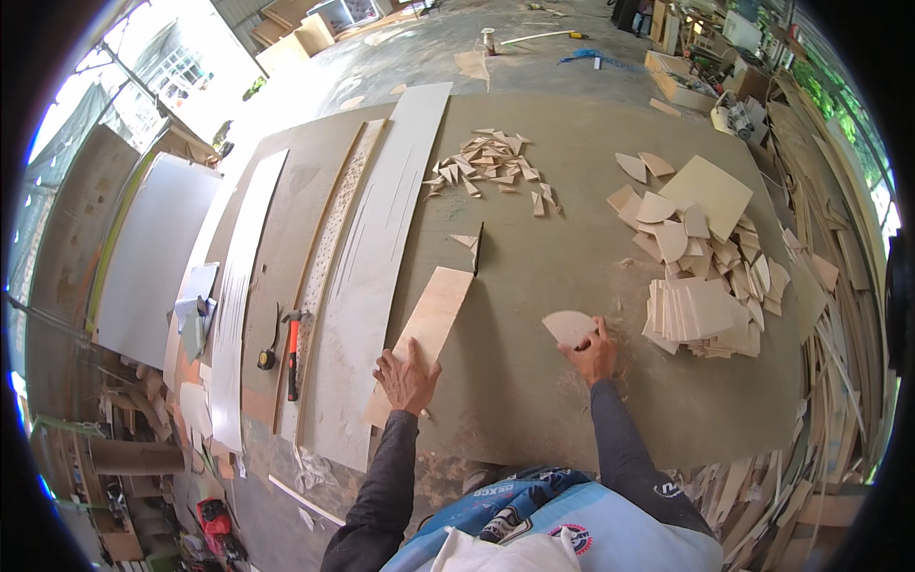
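My left hand [408,377] lies with spread fingers on the lower part of a long pale wooden board [435,310], which rests at a slant on the worktable. My right hand [593,357] pinches a thin fan-shaped wood piece [568,326] by its right side, over the brown tabletop. At the board's far end stands a thin dark upright strip [480,250]; its kind is unclear. Beside that strip lies a small pointed wood offcut [464,240].
Right of my right hand lies a heap of fan-shaped pieces [691,310] with a square sheet [710,195]. Triangular offcuts [491,157] are scattered at the far side. Long white panels [381,238], a hammer [294,353] and a tape measure [266,360] lie left.
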Demonstrator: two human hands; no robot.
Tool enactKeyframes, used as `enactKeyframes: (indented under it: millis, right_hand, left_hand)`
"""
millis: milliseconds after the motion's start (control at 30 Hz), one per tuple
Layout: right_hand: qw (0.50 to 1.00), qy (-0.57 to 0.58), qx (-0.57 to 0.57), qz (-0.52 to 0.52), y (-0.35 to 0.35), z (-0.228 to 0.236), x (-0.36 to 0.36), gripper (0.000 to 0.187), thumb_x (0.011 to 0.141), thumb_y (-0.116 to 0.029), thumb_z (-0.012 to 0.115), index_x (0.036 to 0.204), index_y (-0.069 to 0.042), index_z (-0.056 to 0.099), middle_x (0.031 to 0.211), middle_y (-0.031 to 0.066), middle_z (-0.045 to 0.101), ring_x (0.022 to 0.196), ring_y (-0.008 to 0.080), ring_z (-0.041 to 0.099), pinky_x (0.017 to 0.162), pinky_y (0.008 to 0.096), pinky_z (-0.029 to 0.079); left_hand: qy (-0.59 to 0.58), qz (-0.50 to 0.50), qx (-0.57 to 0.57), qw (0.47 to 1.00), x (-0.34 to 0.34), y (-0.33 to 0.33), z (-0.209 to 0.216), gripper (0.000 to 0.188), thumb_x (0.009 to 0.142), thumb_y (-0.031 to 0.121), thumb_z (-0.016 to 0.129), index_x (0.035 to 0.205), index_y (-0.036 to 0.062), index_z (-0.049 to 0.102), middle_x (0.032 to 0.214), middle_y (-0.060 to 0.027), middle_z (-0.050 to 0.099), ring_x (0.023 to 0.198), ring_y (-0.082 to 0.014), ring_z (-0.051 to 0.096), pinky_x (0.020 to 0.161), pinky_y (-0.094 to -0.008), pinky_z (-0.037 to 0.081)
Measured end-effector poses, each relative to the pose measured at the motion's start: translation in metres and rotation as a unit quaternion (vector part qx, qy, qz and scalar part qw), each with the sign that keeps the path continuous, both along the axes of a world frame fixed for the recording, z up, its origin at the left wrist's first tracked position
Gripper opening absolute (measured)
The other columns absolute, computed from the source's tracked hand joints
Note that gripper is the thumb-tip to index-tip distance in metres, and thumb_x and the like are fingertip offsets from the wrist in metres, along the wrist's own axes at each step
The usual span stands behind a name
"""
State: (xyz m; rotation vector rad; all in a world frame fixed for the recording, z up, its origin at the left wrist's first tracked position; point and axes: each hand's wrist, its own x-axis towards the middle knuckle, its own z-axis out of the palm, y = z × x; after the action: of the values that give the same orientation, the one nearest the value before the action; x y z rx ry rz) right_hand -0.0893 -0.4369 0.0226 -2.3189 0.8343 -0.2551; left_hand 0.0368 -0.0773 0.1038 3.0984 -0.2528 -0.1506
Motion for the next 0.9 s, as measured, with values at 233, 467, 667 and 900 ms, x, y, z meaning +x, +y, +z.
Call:
enactKeyframes:
  millis: [233, 467, 667, 900]
  right_hand:
    - [0.999, -0.035, 0.015, -0.039, 0.005, -0.014, -0.061, 0.051, 0.062, -0.045, 0.091, 0.064, -0.004, 0.06, 0.144, 0.0121, 0.053, 0.097, 0.0309, 0.066, 0.093, 0.0475, 0.049]
    - [0.996, -0.049, -0.05, -0.06, 0.012, -0.022, -0.059, 0.063, 0.064, -0.059, 0.086, 0.065, -0.003, 0.056, 0.139, 0.0093, 0.054, 0.091, 0.0295, 0.065, 0.08, 0.0427, 0.053]
    - [0.995, -0.025, -0.068, -0.064, 0.009, -0.024, -0.055, 0.072, 0.062, -0.071, 0.08, 0.065, -0.003, 0.056, 0.143, 0.0072, 0.051, 0.091, 0.0285, 0.065, 0.081, 0.0423, 0.053]
    - [0.996, -0.003, 0.069, -0.06, 0.011, -0.007, -0.053, 0.085, 0.063, -0.083, 0.07, 0.074, 0.001, 0.066, 0.148, 0.0065, 0.051, 0.083, 0.023, 0.064, 0.085, 0.04, 0.051]
  left_hand:
    - [0.016, 0.004, 0.011, 1.0, 0.022, -0.021, -0.003, 0.084, 0.084, 0.059, 0.066, 0.154, 0.02, 0.042, 0.142, -0.0289, 0.038, 0.135, -0.0484, 0.033, 0.111, -0.064, 0.025]
    - [0.038, -0.01, 0.009, 0.999, 0.058, -0.034, 0.0, 0.084, 0.085, 0.06, 0.066, 0.156, 0.0212, 0.04, 0.15, -0.0321, 0.033, 0.141, -0.0536, 0.029, 0.113, -0.0658, 0.023]
    - [-0.011, -0.042, 0.038, 0.998, 0.122, -0.067, -0.006, 0.082, 0.083, 0.062, 0.066, 0.151, 0.0208, 0.047, 0.142, -0.0245, 0.041, 0.133, -0.0444, 0.036, 0.107, -0.0588, 0.03]
    - [0.033, 0.003, 0.072, 0.997, 0.216, -0.121, 0.044, 0.075, 0.084, 0.065, 0.062, 0.145, 0.0234, 0.054, 0.143, -0.0213, 0.044, 0.135, -0.0411, 0.037, 0.106, -0.0575, 0.032]
